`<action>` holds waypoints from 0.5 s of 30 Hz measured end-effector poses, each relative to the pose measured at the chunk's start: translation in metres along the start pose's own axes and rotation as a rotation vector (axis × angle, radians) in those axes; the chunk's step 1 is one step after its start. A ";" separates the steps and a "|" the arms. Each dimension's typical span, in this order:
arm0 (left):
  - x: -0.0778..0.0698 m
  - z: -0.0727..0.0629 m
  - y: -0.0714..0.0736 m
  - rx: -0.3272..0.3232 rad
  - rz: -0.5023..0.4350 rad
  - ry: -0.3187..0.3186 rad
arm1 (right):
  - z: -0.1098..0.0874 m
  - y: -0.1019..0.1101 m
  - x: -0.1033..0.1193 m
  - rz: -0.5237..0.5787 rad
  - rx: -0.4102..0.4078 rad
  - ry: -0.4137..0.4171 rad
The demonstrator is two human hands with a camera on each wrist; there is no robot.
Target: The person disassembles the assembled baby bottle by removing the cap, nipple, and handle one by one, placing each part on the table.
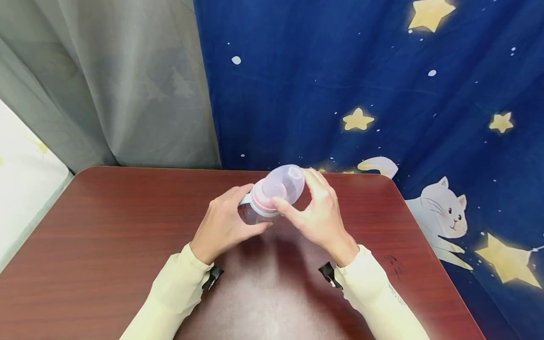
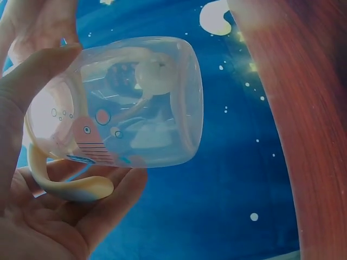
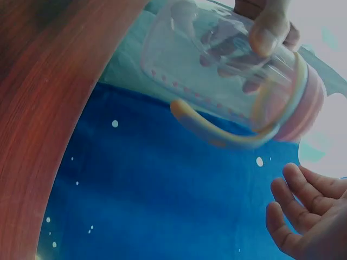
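A clear baby bottle (image 2: 141,108) with printed cartoon figures is held tilted over the table. It has a pink collar (image 3: 304,111), a curved side handle (image 3: 217,135) and a translucent domed cap (image 1: 284,182) at its upper end. My left hand (image 1: 225,219) grips the bottle near the collar, thumb on one side and fingers round the other, beside a second handle (image 2: 70,187). With thumb and fingers on opposite sides, my right hand (image 1: 318,212) holds the cap. Inside the bottle, a weighted straw end (image 2: 156,75) shows through the wall.
A reddish-brown wooden table (image 1: 127,236) lies under both hands. Behind it hang a grey curtain (image 1: 140,85) and a blue curtain (image 1: 297,85) with stars and a white cat. A white surface (image 1: 21,189) stands at the left edge.
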State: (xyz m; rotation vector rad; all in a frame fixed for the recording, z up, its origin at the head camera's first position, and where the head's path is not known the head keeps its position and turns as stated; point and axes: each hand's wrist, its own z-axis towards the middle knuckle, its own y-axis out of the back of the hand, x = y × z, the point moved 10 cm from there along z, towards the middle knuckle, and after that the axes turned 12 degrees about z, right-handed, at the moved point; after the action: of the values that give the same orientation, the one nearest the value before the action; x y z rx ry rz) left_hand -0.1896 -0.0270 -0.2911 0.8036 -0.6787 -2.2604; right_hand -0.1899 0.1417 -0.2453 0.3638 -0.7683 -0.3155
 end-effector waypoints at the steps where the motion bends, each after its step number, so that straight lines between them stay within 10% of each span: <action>1: 0.002 0.000 -0.001 -0.001 0.000 0.003 | 0.000 0.003 -0.001 0.009 -0.014 -0.002; 15: 0.011 -0.003 -0.014 0.058 -0.005 0.023 | -0.005 0.019 -0.009 0.034 -0.130 0.026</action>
State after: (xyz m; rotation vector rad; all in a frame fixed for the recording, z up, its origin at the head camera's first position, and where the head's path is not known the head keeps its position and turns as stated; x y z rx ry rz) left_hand -0.1997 -0.0259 -0.3063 0.8581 -0.7349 -2.2413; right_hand -0.1891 0.1633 -0.2461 0.2321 -0.7238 -0.3262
